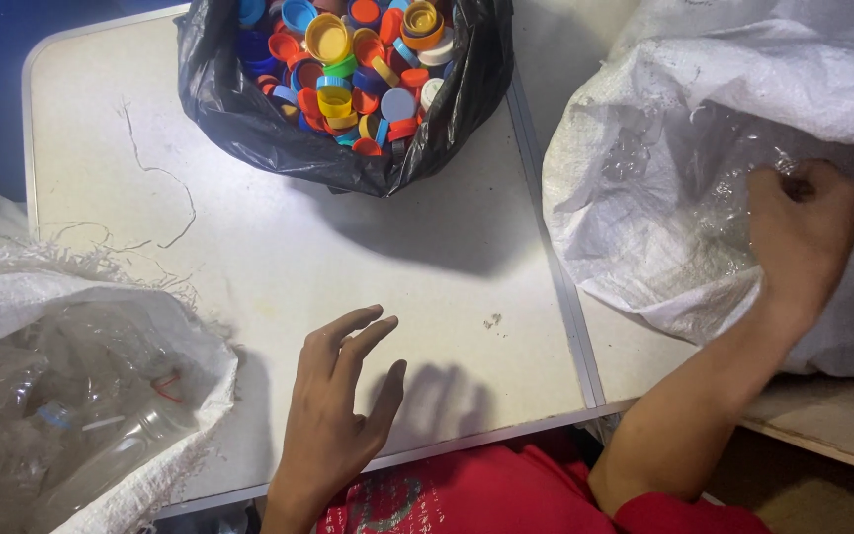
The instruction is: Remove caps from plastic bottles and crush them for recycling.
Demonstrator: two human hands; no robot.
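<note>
White sack (704, 148) lies at the counter's (279, 247) right edge; my right hand (803, 232) reaches into its mouth, fingers bunched, on what I cannot tell. My left hand (333, 405) hovers fingers spread over bare counter near the front edge. Black bag (249, 109) of coloured caps (358, 59) at the far edge; bottle sack (81, 396) left.

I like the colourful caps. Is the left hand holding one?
No. The left hand hovers open over the white table, holding nothing.

Right hand's fingertips (778, 183) hidden in white sack (664, 198); grip unclear
</note>
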